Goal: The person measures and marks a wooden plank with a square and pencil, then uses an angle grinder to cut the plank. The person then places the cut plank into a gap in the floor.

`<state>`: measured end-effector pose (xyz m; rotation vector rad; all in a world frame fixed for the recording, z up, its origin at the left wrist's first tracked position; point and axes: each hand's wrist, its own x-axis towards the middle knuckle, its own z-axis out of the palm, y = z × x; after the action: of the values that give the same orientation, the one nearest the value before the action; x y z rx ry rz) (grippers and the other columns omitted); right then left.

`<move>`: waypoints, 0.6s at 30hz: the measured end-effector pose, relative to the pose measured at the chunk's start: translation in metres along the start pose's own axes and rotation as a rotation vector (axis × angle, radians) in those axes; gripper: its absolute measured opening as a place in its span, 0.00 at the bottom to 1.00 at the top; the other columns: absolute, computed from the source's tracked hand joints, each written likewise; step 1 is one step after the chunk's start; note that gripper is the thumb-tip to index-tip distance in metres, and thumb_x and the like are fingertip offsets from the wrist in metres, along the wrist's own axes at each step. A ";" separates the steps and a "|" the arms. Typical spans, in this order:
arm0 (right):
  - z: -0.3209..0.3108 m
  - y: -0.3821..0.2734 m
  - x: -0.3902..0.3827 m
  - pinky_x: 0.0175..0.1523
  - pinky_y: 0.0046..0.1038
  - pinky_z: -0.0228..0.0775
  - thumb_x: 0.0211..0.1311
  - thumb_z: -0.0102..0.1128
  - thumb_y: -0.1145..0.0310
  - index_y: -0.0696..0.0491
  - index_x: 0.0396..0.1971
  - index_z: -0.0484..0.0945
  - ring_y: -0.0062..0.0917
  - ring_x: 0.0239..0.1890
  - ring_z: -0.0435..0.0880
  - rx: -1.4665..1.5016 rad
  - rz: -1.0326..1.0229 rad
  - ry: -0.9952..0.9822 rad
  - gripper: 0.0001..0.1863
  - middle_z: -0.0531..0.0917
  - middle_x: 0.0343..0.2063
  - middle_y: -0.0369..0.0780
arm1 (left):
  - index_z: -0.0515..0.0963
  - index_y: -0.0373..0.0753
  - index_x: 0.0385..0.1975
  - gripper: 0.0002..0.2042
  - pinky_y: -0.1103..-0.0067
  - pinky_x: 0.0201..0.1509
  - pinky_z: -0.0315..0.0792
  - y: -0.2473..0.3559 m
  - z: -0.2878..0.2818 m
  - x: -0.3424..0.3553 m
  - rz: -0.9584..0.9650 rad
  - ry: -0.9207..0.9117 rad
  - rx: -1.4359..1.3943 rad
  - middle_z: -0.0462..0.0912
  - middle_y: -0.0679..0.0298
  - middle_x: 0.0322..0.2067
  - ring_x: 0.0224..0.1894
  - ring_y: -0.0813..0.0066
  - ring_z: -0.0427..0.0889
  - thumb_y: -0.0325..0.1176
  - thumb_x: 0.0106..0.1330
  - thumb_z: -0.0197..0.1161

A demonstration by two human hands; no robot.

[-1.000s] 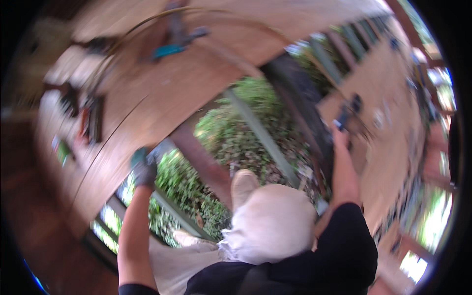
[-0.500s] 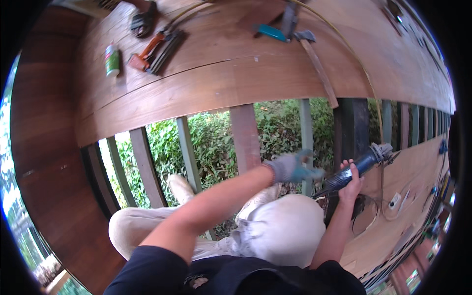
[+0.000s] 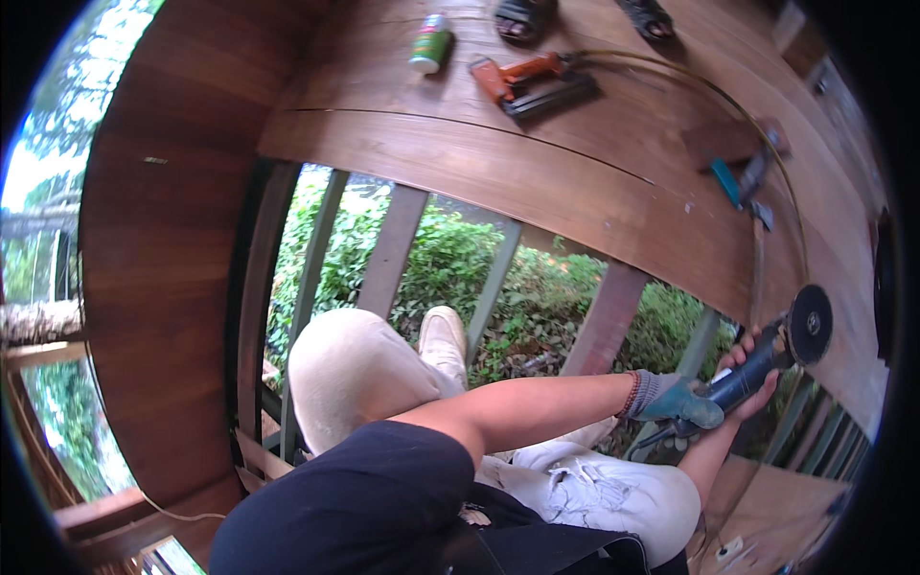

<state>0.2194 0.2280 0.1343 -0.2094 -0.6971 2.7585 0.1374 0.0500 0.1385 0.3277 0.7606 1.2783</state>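
An angle grinder (image 3: 743, 374) with a dark blue body is held out to the right, its round black disc (image 3: 812, 324) facing me. My right hand (image 3: 757, 383), bare, wraps the body from below and behind, just short of the disc head. At the rear end, near the cord, my left hand (image 3: 678, 402) in a grey and teal glove closes over the tool. The left forearm crosses over my lap to reach it. Part of the right palm is hidden behind the grinder.
On the wooden boards ahead lie an orange nail gun (image 3: 532, 84) with a hose (image 3: 714, 79), a green-white bottle (image 3: 430, 44), a teal-handled tool (image 3: 726, 182) and a hammer (image 3: 761, 215). Spaced slats (image 3: 393, 244) open onto plants below. A wooden panel (image 3: 182, 240) stands left.
My left hand, earlier apart from the grinder with fingers spread, now grips its rear end. The grinder has turned so its disc shows. My view has swung left.
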 end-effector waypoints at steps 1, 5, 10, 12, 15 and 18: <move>-0.004 0.008 -0.003 0.50 0.32 0.71 0.61 0.66 0.49 0.56 0.63 0.60 0.28 0.44 0.74 -0.067 -0.039 0.131 0.39 0.71 0.44 0.40 | 0.80 0.34 0.47 0.29 0.75 0.42 0.80 -0.004 -0.010 -0.001 -0.033 -0.063 -0.080 0.86 0.59 0.40 0.38 0.74 0.84 0.53 0.57 0.74; -0.022 0.028 -0.030 0.49 0.29 0.69 0.61 0.64 0.51 0.53 0.57 0.65 0.26 0.41 0.74 -0.213 -0.037 0.308 0.32 0.72 0.41 0.39 | 0.79 0.42 0.47 0.20 0.74 0.43 0.78 -0.020 -0.100 -0.018 -0.140 0.124 0.193 0.84 0.64 0.42 0.41 0.73 0.84 0.49 0.63 0.68; -0.036 0.049 -0.063 0.52 0.30 0.69 0.65 0.61 0.53 0.54 0.57 0.67 0.27 0.42 0.75 -0.201 0.008 0.361 0.28 0.73 0.42 0.39 | 0.76 0.48 0.54 0.24 0.63 0.63 0.67 -0.026 -0.222 -0.054 -0.005 1.220 -0.409 0.80 0.62 0.54 0.57 0.68 0.77 0.58 0.67 0.61; -0.039 0.056 -0.069 0.52 0.30 0.69 0.65 0.61 0.54 0.54 0.57 0.68 0.27 0.42 0.75 -0.186 0.016 0.402 0.27 0.74 0.42 0.39 | 0.75 0.50 0.57 0.26 0.59 0.71 0.62 -0.014 -0.246 -0.054 0.203 1.270 -0.594 0.78 0.61 0.60 0.63 0.65 0.75 0.62 0.69 0.58; -0.042 0.063 -0.070 0.52 0.30 0.70 0.65 0.61 0.54 0.54 0.57 0.68 0.27 0.42 0.76 -0.220 0.044 0.436 0.27 0.74 0.42 0.39 | 0.68 0.47 0.64 0.33 0.58 0.70 0.63 0.000 -0.261 -0.057 0.467 1.016 -0.693 0.77 0.58 0.61 0.63 0.60 0.76 0.62 0.67 0.60; -0.044 0.064 -0.071 0.51 0.31 0.70 0.63 0.62 0.54 0.54 0.57 0.68 0.28 0.42 0.77 -0.269 0.081 0.463 0.28 0.75 0.42 0.40 | 0.67 0.42 0.64 0.35 0.56 0.66 0.67 0.004 -0.269 -0.075 0.205 0.971 -0.582 0.78 0.56 0.60 0.60 0.56 0.78 0.62 0.66 0.61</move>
<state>0.2810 0.1714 0.0696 -0.9148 -0.9340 2.5303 -0.0528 -0.0685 -0.0278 -0.7645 1.1153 1.7911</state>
